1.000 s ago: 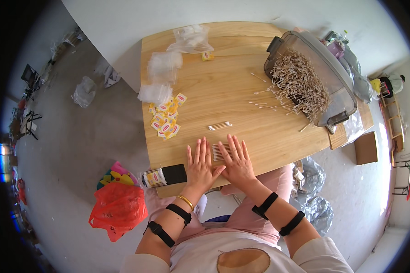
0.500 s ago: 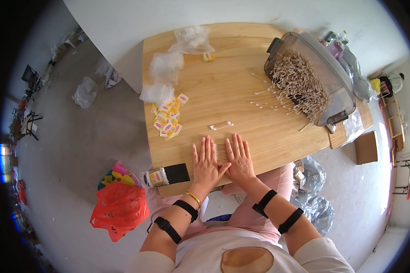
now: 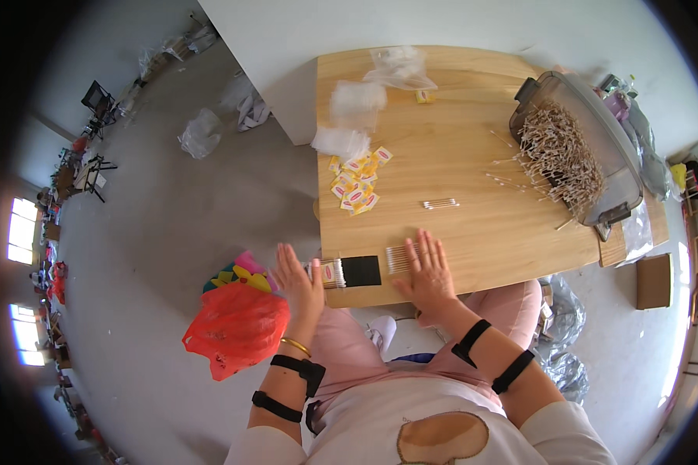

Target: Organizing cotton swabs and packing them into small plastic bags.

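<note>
My right hand lies with its fingers stretched out over a flat row of cotton swabs near the table's front edge. Part of that row is hidden under the fingers. Off the table's left corner, my left hand is held up with fingers straight, nothing visible in it. It is nearest a clear packet of cotton swabs with a yellow and white label, and covers that packet's left end. Against the packet's right side is a black flat rectangle. Farther in, a few cotton swabs lie side by side.
Yellow and white cards lie scattered at the table's left, below stacked clear bags. A tilted grey bin at the right spills loose cotton swabs. A red plastic bag hangs or stands beside the left corner.
My left hand has lifted off the swab row and moved left to the packet. My right hand stays over the row. The whole view has shifted, with the table now farther right.
</note>
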Available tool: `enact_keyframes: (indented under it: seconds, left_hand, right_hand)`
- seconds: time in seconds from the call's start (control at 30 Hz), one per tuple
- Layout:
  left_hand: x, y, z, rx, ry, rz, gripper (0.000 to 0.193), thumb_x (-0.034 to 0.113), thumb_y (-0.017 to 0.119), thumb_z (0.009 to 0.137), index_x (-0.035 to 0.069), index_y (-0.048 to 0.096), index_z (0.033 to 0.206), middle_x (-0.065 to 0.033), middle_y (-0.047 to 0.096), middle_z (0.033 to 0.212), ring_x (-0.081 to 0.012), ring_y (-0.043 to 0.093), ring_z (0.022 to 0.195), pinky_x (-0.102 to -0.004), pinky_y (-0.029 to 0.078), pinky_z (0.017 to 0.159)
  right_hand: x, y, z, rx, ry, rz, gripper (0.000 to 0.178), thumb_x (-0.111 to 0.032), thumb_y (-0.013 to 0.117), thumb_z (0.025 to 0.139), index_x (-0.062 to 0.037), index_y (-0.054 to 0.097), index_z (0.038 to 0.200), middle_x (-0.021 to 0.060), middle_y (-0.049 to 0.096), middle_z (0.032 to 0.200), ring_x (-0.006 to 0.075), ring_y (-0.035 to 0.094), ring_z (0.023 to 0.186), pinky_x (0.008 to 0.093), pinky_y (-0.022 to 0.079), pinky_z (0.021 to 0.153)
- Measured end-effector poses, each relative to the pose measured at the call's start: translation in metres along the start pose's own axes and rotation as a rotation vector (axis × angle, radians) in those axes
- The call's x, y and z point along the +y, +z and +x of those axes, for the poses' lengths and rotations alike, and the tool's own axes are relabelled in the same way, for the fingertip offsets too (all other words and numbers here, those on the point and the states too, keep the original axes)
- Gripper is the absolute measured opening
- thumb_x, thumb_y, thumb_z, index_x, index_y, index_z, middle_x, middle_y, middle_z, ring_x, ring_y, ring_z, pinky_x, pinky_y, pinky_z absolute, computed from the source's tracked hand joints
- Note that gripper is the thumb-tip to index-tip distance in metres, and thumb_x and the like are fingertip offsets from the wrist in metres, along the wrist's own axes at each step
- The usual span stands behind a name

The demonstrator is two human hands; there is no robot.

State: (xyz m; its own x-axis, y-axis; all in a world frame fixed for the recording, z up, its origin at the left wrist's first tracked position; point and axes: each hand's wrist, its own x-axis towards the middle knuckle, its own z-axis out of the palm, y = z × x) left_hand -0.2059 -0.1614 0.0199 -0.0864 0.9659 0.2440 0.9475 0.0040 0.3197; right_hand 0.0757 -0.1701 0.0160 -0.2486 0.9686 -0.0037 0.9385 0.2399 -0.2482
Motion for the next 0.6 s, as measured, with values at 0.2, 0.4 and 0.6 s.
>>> enact_keyframes:
  seconds: [0.2, 0.4, 0.6]
  left_hand:
    - [-0.029, 0.011, -0.002, -0.122, -0.427, -0.554, 0.06, 0.047, 0.049, 0.103, -0.008, 0.056, 0.127, -0.0283, 0.068, 0.11, -0.0399, 0.066, 0.104, -0.0448, 0.051, 0.088]
    - [-0.001, 0.01, 0.005, -0.225, -0.463, -0.434, 0.06, 0.051, 0.047, 0.104, -0.004, 0.068, 0.095, -0.0175, 0.07, 0.079, -0.0277, 0.068, 0.069, -0.0396, 0.051, 0.063]
    - [-0.032, 0.054, -0.004, -0.128, -0.626, -0.703, 0.061, 0.051, 0.049, 0.104, -0.005, 0.059, 0.083, -0.0105, 0.061, 0.068, -0.0176, 0.056, 0.064, -0.0342, 0.045, 0.061]
  right_hand:
    - [-0.057, 0.02, 0.013, 0.003, -0.122, 0.033, 0.089, -0.059, 0.05, 0.095, -0.0038, 0.022, 0.159, 0.0226, 0.014, 0.166, 0.0342, 0.01, 0.155, 0.0485, 0.007, 0.126]
    - [-0.065, 0.023, 0.013, 0.001, -0.109, 0.002, 0.084, -0.056, 0.05, 0.096, -0.0061, 0.024, 0.159, 0.021, 0.015, 0.166, 0.0345, 0.011, 0.155, 0.0489, 0.008, 0.126]
    - [-0.079, 0.022, 0.017, 0.004, -0.138, 0.0, 0.082, -0.053, 0.052, 0.096, -0.0076, 0.025, 0.159, 0.0196, 0.016, 0.166, 0.0352, 0.01, 0.155, 0.05, 0.008, 0.126]
